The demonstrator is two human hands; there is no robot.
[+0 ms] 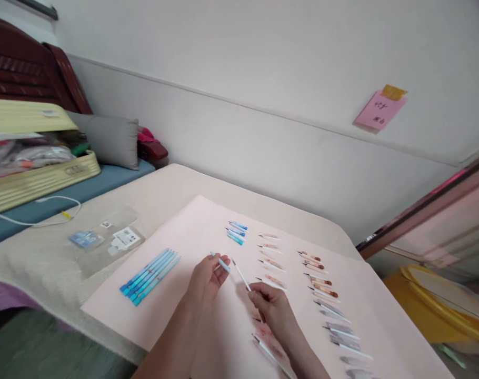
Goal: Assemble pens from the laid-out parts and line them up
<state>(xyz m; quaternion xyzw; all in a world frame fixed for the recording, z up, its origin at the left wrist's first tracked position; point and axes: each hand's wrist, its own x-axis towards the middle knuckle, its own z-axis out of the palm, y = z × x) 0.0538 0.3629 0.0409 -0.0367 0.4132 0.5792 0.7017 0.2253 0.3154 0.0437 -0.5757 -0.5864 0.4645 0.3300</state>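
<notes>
My left hand (pixel 205 279) pinches a small light-blue pen cap (pixel 221 261) between thumb and fingers. My right hand (pixel 271 307) holds a thin white pen refill (pixel 240 274) that points up and left toward the cap; the two are a little apart. Both hands hover over a pale pink sheet (pixel 192 231). Several blue pen barrels (pixel 149 276) lie side by side left of my left hand.
Blue caps (pixel 236 232), refills with pink and orange caps (pixel 271 261), (pixel 317 278) and grey ones (pixel 340 332) lie in rows on the sheet. Clear plastic packaging (pixel 107 239) lies at left. An open yellow suitcase (pixel 34 152) sits on a bed. A pink note (pixel 378 109) sticks to the wall.
</notes>
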